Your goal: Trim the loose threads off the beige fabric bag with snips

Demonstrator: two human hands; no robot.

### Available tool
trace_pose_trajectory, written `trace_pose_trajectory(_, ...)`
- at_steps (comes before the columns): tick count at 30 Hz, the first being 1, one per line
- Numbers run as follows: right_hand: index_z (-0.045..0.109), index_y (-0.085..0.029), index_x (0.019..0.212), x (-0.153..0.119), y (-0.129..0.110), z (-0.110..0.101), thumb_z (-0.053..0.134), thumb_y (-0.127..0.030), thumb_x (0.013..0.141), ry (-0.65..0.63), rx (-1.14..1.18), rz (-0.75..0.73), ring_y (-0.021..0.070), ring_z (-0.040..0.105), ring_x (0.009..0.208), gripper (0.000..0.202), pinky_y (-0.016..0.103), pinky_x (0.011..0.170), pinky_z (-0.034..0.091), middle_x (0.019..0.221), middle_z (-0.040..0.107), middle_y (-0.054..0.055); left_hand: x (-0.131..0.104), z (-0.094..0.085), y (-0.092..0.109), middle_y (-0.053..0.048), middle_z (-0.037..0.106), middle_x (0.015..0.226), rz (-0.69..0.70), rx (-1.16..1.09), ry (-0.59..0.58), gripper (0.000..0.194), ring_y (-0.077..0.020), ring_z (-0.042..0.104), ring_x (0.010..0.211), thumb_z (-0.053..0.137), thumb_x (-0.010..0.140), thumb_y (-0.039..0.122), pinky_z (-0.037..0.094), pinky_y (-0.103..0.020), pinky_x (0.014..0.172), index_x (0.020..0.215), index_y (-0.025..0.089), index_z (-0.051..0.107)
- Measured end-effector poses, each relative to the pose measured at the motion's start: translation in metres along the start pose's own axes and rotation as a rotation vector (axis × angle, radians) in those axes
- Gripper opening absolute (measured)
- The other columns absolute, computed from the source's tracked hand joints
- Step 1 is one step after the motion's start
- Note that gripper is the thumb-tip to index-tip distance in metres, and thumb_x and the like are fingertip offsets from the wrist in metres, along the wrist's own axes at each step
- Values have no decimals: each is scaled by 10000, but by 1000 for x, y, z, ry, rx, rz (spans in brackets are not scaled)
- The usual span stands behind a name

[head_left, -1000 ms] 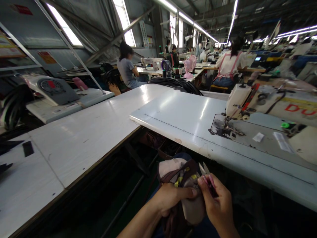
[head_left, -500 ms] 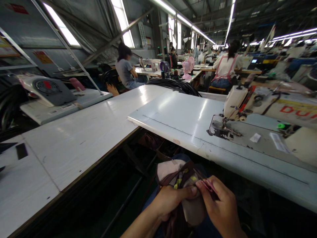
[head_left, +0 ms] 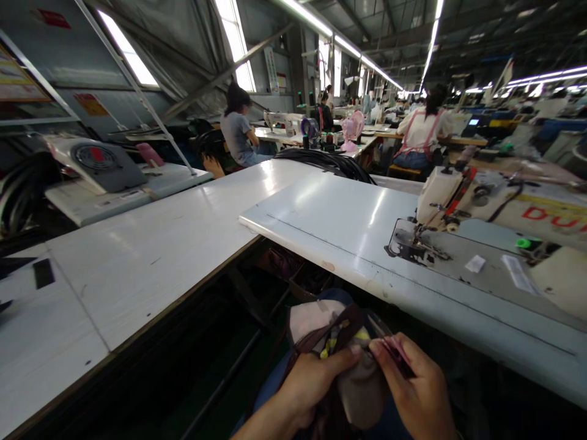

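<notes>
A bundle of dark maroon and beige fabric (head_left: 362, 391) with yellow bits rests over my lap, below the table edge. My left hand (head_left: 316, 379) is closed on it, thumb pressed on top. On the right side of the bundle, my right hand (head_left: 413, 379) is closed round a small pinkish-handled tool (head_left: 395, 349), whose thin dark blades point up and left beside the cloth; it looks like scissors or snips. The fingertips of my right hand are close to my left thumb.
A sewing machine (head_left: 495, 201) stands on the pale table (head_left: 321, 214) at the right, with small white labels near it. A long white table (head_left: 151, 263) extends left. Black cables (head_left: 328, 164) lie at the far edge. People sit at machines farther back.
The view has shifted slightly. My right hand and the tool have moved a little away from my left thumb, and the blades show more clearly above the fabric.
</notes>
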State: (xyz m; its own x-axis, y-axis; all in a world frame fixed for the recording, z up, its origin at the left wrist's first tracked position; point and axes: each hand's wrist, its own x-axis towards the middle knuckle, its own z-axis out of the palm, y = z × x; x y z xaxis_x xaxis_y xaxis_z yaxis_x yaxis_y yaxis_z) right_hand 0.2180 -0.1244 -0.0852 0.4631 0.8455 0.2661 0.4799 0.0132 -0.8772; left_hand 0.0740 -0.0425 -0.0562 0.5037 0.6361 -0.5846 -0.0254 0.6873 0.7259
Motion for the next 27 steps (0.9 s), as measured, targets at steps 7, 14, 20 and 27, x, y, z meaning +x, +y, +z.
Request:
trace_pose_trajectory(7,646,-217,851,-9,-4,-27,589,-324,840,-5,-176,-134,153,678,662,121,170,616,542,742,696,43,1,-5,-2,-125,731,1036,13,-27,-8,429,-322,674,970,837,573,306,513,-423,897,941,124,709)
trace_pose_trajectory(14,588,-211,646,-7,-10,-32,582,-327,844,-170,-228,-130,107,577,499,230,164,477,470,559,579,-7,2,-7,-6,-119,751,953,9,47,-15,467,-324,693,895,835,567,334,521,-439,868,961,111,716)
trace_pose_trajectory(20,557,-205,627,-5,-11,-38,566,-319,856,-247,-280,-135,96,561,519,255,170,503,453,568,552,-20,1,-5,-5,-123,708,1104,50,58,-44,375,-342,648,1018,818,595,338,521,-422,885,886,117,735)
trace_pose_trajectory(27,539,-212,623,-2,-12,-43,557,-311,858,-246,-375,-212,105,544,507,256,187,492,447,557,547,-18,0,-3,-6,-97,724,1058,101,85,-48,348,-304,669,963,802,624,283,522,-396,870,929,137,718)
